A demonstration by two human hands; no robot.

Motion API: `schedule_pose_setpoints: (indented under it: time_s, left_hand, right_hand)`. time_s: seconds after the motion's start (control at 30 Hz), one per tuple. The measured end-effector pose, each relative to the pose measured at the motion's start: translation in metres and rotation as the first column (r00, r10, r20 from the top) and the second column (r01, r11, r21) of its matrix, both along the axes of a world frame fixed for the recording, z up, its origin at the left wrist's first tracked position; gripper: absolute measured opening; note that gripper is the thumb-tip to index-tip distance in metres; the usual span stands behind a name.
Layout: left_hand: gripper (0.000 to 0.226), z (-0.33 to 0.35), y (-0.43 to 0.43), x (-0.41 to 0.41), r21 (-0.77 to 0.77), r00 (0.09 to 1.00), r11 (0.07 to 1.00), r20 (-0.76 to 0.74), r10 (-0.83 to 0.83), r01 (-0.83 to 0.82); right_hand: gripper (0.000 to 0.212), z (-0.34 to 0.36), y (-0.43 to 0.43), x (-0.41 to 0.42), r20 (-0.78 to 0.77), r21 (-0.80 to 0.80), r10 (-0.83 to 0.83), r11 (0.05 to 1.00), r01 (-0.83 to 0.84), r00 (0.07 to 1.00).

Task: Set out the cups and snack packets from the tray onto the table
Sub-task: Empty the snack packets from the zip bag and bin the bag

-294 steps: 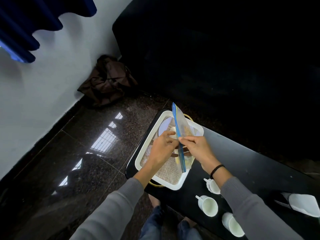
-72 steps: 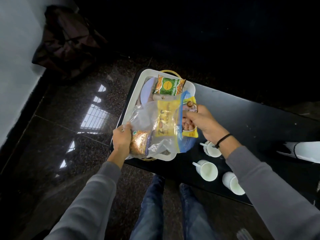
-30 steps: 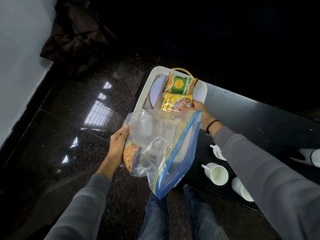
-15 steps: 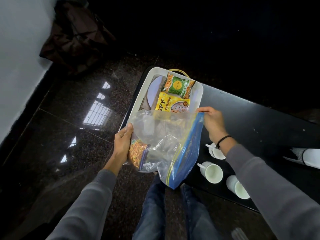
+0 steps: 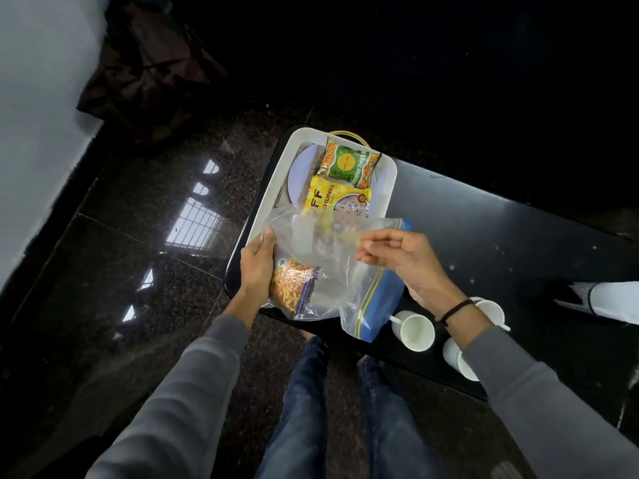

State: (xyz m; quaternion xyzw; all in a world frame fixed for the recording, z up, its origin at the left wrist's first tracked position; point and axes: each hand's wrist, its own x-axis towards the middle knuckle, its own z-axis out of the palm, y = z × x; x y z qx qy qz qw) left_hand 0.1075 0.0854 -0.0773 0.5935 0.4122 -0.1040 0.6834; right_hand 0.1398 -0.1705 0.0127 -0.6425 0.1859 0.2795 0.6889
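A clear zip bag [image 5: 332,271] with a blue seal hangs over the near end of the white tray [image 5: 273,188]. My left hand [image 5: 257,262] grips the bag's left side, where an orange and purple snack packet [image 5: 292,288] sits inside. My right hand [image 5: 397,259] pinches the bag's upper edge with curled fingers. In the tray lie a green packet [image 5: 349,164] and a yellow packet [image 5: 333,200], partly over a pale round plate [image 5: 301,169]. Three white cups [image 5: 413,331] stand on the black table [image 5: 484,236] by my right wrist.
A white folded thing [image 5: 608,300] lies at the table's right edge. A dark brown bag [image 5: 145,74] slumps on the glossy floor by the white wall. My legs in jeans [image 5: 304,409] stand against the table's near edge.
My right hand has shifted from the bag's far right corner to its upper middle edge. The bag has folded inward and sits a little lower over the tray.
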Motion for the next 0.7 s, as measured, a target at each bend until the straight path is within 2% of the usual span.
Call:
schedule_pose_setpoints:
  time_s: [0.07,0.17,0.3,0.4,0.47,0.57,0.63,0.7]
  left_hand:
    - [0.032,0.000,-0.001,0.001,-0.003,1.000,1.000,0.008,-0.004,0.004]
    - [0.033,0.000,0.000,0.001,0.060,1.000,0.998,0.008,0.005,-0.005]
    - [0.032,0.001,0.002,0.001,0.070,0.996,0.994,-0.018,0.085,-0.084]
    - [0.031,-0.001,0.003,0.000,0.057,0.993,0.992,-0.020,0.114,-0.113]
    - [0.032,-0.001,0.002,0.000,0.045,0.994,0.993,-0.023,0.109,-0.107]
    - [0.034,0.003,-0.003,0.002,0.034,0.995,0.995,-0.038,0.097,-0.096]
    - [0.039,0.008,-0.006,0.005,0.025,0.994,0.995,-0.040,0.099,-0.098]
    - [0.045,0.010,-0.009,0.008,0.039,0.998,0.998,-0.043,0.051,-0.050]
  right_hand:
    - [0.011,0.002,0.007,0.003,0.070,-0.074,-0.206,0.975,0.211,0.976]
    - [0.010,0.006,0.009,0.008,0.100,-0.070,-0.491,0.864,0.499,0.865]
    - [0.015,0.008,0.010,0.005,0.041,-0.058,-0.555,0.829,0.556,0.831]
    - [0.012,0.003,0.008,0.008,-0.061,-0.085,-0.572,0.819,0.567,0.818]
    - [0.012,-0.002,0.006,0.010,-0.168,-0.107,-0.476,0.879,0.464,0.863]
    - [0.024,-0.001,0.012,0.008,-0.261,-0.007,-0.166,0.985,0.170,0.951]
    - [0.032,0.000,0.019,0.006,-0.308,0.099,-0.009,0.994,0.042,0.951]
    - [0.034,0.000,0.026,0.003,-0.371,0.193,0.075,0.981,-0.002,0.925]
